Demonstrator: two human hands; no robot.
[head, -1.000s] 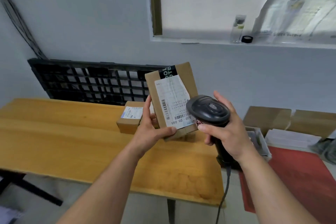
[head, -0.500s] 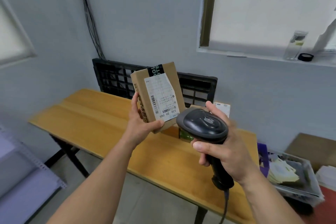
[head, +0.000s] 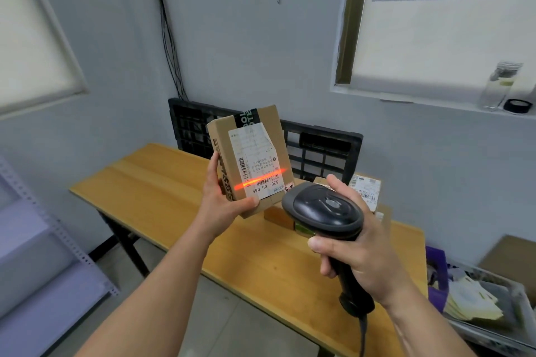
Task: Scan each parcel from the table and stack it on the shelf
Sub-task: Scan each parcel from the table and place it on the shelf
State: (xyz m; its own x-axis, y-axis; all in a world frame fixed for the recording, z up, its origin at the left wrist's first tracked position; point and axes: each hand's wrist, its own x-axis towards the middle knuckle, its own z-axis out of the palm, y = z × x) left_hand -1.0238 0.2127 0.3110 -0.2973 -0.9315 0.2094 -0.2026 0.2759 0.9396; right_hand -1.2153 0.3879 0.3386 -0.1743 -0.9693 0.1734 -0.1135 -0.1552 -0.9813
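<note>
The left hand (head: 223,206) grips a small brown cardboard parcel (head: 249,159) upright above the wooden tabletop (head: 174,191), fingers closed on its lower edge. The right hand (head: 359,252) clasps a black handheld barcode scanner (head: 324,211); an orange beam (head: 261,179) crosses the parcel's white label. A second labelled parcel (head: 362,188) sits near the tabletop's far right edge.

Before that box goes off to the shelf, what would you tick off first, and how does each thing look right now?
1. Left hand grips the parcel firmly: ok.
2. Label faces the scanner: ok.
3. Red scan line crosses the lower barcode: ok.
4. Scan registered: cannot tell.
5. Right hand holds the scanner securely: ok.
6. Free space on the shelf at left: cannot tell, mostly out of view.
</note>
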